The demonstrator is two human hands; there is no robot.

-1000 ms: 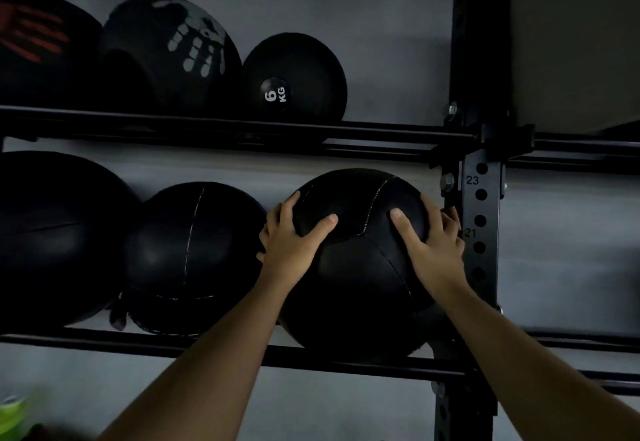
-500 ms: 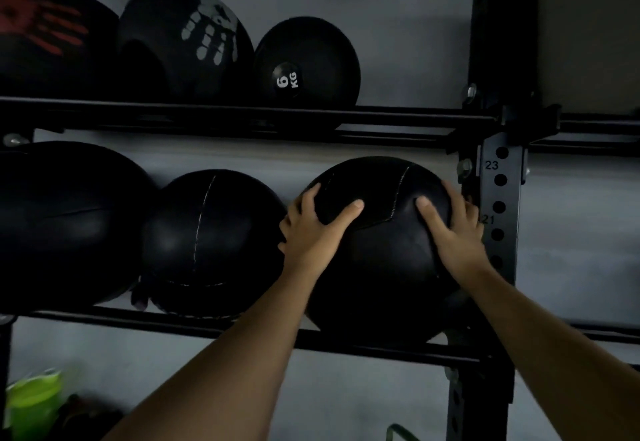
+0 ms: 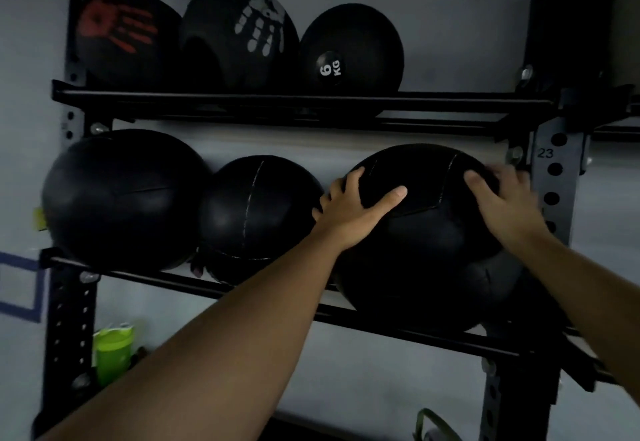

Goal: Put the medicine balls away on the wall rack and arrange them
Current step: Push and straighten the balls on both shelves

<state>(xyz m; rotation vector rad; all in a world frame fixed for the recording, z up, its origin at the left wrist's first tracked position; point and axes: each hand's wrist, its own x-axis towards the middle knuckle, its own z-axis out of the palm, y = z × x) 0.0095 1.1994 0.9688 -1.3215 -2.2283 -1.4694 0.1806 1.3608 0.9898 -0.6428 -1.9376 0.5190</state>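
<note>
A large black stitched medicine ball (image 3: 426, 253) rests on the lower rails of the black wall rack (image 3: 298, 99), at the right end beside the upright. My left hand (image 3: 353, 213) grips its upper left side and my right hand (image 3: 509, 203) grips its upper right side. To its left on the same rails sit a smaller stitched ball (image 3: 259, 215) and a big black ball (image 3: 124, 198). The upper rails carry a ball with a red handprint (image 3: 121, 35), a ball with a white handprint (image 3: 242, 32) and a 6 KG ball (image 3: 353, 49).
A numbered grey upright (image 3: 554, 177) with holes stands just right of my right hand. A left upright (image 3: 69, 302) frames the rack. A green bottle (image 3: 112, 350) sits low on the left. Blue tape (image 3: 20, 284) marks the grey wall.
The view has swung left, bringing the rack's left upright into sight. Both hands stay on the same ball, which has settled slightly lower against the right upright.
</note>
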